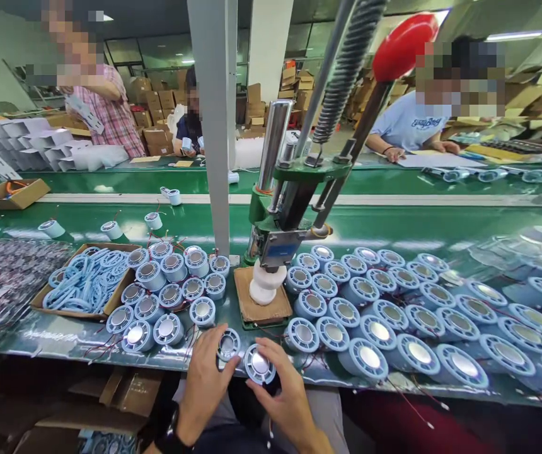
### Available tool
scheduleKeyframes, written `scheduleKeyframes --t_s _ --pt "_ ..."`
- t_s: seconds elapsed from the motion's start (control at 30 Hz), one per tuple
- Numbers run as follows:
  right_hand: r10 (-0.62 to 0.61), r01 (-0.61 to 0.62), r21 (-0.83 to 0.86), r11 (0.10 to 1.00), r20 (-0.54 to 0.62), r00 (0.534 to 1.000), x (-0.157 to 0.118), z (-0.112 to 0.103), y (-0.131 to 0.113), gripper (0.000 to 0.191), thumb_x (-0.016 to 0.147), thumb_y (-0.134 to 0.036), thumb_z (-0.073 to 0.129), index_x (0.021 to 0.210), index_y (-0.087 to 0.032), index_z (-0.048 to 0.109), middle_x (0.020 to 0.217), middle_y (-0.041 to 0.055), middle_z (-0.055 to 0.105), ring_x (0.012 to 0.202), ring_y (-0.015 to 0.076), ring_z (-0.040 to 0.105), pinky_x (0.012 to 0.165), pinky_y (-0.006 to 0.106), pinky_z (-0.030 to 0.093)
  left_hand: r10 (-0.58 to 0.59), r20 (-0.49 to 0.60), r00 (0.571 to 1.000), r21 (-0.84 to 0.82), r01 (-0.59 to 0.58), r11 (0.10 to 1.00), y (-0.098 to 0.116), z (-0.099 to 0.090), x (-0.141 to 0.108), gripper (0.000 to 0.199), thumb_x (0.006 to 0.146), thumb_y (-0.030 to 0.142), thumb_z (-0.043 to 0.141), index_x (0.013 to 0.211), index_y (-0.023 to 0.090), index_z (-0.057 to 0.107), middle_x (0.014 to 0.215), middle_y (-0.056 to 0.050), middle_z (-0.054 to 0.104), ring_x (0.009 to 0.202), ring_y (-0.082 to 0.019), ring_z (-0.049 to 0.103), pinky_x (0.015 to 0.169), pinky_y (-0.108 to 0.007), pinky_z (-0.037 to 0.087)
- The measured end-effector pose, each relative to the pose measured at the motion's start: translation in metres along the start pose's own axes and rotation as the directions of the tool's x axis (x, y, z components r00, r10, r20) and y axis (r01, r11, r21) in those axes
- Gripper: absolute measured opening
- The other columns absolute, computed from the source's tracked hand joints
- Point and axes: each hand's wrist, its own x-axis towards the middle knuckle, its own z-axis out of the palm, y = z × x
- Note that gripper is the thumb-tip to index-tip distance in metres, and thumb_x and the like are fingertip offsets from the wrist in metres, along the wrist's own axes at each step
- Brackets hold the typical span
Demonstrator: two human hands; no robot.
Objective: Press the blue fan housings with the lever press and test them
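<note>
My left hand [208,372] curls its fingers and thumb around a light-blue round housing [228,345] with a grey centre, near the bench's front edge. Beside it, my right hand [284,392] grips a second light-blue round housing [259,364] by its sides; the silver disc and slotted ring on it face up. A thin wire hangs below that hand. Just behind both hands stands a hand press with a white round pressing head [265,285] over a brown board [247,302]. The undersides of both held housings are hidden.
Many similar housings [370,357] with thin wires cover the bench at right; another group [169,295] stands at left. A cardboard box [122,287] holds light-blue rings. The press lever has a red knob [406,45]. A grey post [217,126] rises behind. Several people work across the green conveyor [394,221].
</note>
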Motion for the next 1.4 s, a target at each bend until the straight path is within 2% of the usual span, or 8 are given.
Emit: scheduleKeyframes --t_s 0.1,0.23,0.4,0.8,1.0,1.13,1.27,1.4 --pt "0.037 -0.038 0.02 0.999 0.002 0.999 -0.004 0.005 -0.001 0.054 0.078 -0.01 0.064 0.13 -0.022 0.054 0.128 0.0103 0.064 0.119 0.0224 0.064 0.1 0.034 0.055 0.108 0.122 0.987 -0.1 -0.096 0.99 0.013 -0.015 0.006 0.065 0.09 0.025 0.062 0.15 0.026 0.035 0.142 -0.013 0.058 0.13 -0.029 0.057 0.108 -0.048 0.05" --pt "0.11 -0.11 0.047 0.993 -0.011 0.994 -0.005 0.014 -0.001 0.062 0.072 -0.007 0.056 0.133 -0.019 0.054 0.126 0.0102 0.066 0.116 0.0229 0.066 0.098 0.034 0.057 0.387 0.364 0.847 -0.122 -0.369 0.922 0.032 -0.034 0.019 0.083 0.087 0.013 0.06 0.157 0.028 0.017 0.155 -0.011 0.044 0.14 -0.027 0.046 0.116 -0.046 0.043" --pt "0.121 -0.119 0.037 0.992 -0.055 0.991 -0.008 0.023 -0.002 0.067 0.072 -0.007 0.054 0.139 -0.018 0.05 0.13 0.0096 0.064 0.118 0.0213 0.065 0.098 0.032 0.057 0.402 0.478 0.781 -0.126 -0.392 0.911 0.041 -0.038 0.033 0.093 0.083 0.004 0.055 0.159 0.027 0.008 0.158 -0.01 0.038 0.143 -0.024 0.043 0.118 -0.045 0.041" --pt "0.063 -0.072 -0.142 0.987 -0.066 0.996 -0.018 0.04 -0.002 0.071 0.092 -0.015 0.049 0.158 -0.021 0.025 0.137 0.0148 0.057 0.124 0.0264 0.061 0.097 0.04 0.057 0.185 0.444 0.877 -0.291 -0.054 0.955 0.03 -0.021 0.015 0.089 0.087 0.009 0.051 0.159 0.026 0.001 0.158 -0.012 0.038 0.147 -0.025 0.036 0.12 -0.051 0.035" --pt "0.025 0.025 -0.293 0.956 0.164 0.986 -0.014 0.013 -0.011 0.085 0.087 -0.004 0.041 0.161 -0.023 0.004 0.139 0.0158 0.054 0.126 0.0261 0.059 0.097 0.04 0.058 -0.029 0.228 0.973 -0.292 0.097 0.951 0.023 0.018 -0.011 0.062 0.088 0.021 0.053 0.149 0.018 0.039 0.152 -0.016 0.047 0.141 -0.03 0.045 0.117 -0.052 0.039" --pt "-0.096 0.202 -0.32 0.926 0.318 0.943 0.057 -0.07 -0.04 0.088 0.084 -0.014 0.057 0.161 -0.02 0.015 0.149 0.017 0.045 0.132 0.0308 0.053 0.096 0.04 0.06 -0.043 0.187 0.981 -0.33 0.104 0.938 0.028 0.003 0.016 0.057 0.07 0.022 0.068 0.127 0.018 0.062 0.124 -0.011 0.07 0.114 -0.03 0.066 0.103 -0.045 0.053" --pt "-0.368 0.284 -0.447 0.848 -0.111 0.923 0.204 -0.162 -0.093 0.064 0.086 -0.017 0.065 0.147 -0.017 0.045 0.14 0.014 0.053 0.133 0.0284 0.051 0.11 0.047 0.047 -0.043 0.126 0.991 -0.334 0.083 0.939 0.039 -0.027 0.069 0.05 0.065 0.025 0.072 0.115 0.019 0.068 0.103 -0.005 0.076 0.094 -0.027 0.071 0.092 -0.041 0.056" --pt "-0.29 0.173 -0.332 0.927 -0.347 0.892 0.335 -0.196 -0.117 0.046 0.095 -0.02 0.046 0.136 -0.001 0.051 0.128 0.0065 0.06 0.118 0.017 0.061 0.095 0.021 0.046 -0.027 0.087 0.996 -0.364 0.057 0.929 0.053 -0.028 0.118 0.052 0.066 0.032 0.074 0.115 0.016 0.067 0.102 -0.008 0.076 0.092 -0.028 0.07 0.09 -0.043 0.055"
